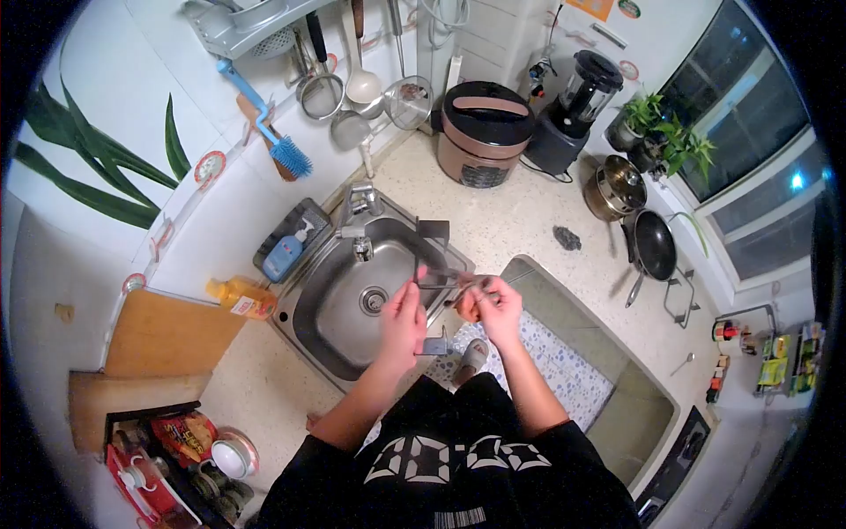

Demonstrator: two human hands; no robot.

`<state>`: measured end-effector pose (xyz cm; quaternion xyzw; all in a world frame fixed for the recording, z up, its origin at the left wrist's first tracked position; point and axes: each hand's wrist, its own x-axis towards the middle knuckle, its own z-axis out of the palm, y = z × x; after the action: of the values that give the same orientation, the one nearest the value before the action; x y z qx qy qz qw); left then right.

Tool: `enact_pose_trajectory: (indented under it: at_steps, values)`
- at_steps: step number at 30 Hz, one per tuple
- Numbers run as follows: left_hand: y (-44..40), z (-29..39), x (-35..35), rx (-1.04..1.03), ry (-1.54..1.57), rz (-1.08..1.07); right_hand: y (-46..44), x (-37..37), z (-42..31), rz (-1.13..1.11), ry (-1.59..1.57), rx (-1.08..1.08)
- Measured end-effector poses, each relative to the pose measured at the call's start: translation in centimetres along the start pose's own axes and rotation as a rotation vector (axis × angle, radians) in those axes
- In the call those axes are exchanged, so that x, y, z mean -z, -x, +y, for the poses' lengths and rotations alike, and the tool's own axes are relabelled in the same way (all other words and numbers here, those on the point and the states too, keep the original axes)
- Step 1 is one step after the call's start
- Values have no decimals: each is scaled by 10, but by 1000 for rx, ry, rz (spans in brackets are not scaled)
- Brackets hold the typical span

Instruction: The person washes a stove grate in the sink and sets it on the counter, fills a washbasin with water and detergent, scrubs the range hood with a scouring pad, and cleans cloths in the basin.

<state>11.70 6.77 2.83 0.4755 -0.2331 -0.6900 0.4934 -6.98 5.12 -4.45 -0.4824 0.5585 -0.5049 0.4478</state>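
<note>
In front of my body, at the right edge of the steel sink (313, 331), both my hands are raised close together. My left hand (403, 319) is closed, with its fingertips at one end of a thin, dark, metal-looking item (434, 284). At the other end, my right hand (498, 310) is closed with fingers bent; a small reddish-orange thing (467, 307) shows by its fingertips. Blur hides what kind of things these are. Grey flat pieces (433, 231) stick out along the sink's edge, above and below the hands. A chrome faucet (359, 212) points into the basin.
Beside the sink are a blue soap bottle (284, 256) and an orange bottle (242, 298). A rice cooker (483, 141), blender (577, 110), pot (614, 188) and frying pan (654, 245) stand on the counter. Ladles and strainers (320, 95) hang on the wall.
</note>
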Motion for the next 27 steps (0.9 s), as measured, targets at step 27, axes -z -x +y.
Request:
enact_pose_trajectory:
  at_steps: [27]
  values:
    - [-12, -22, -67, 96, 115, -578, 117, 126, 69, 132, -357, -453]
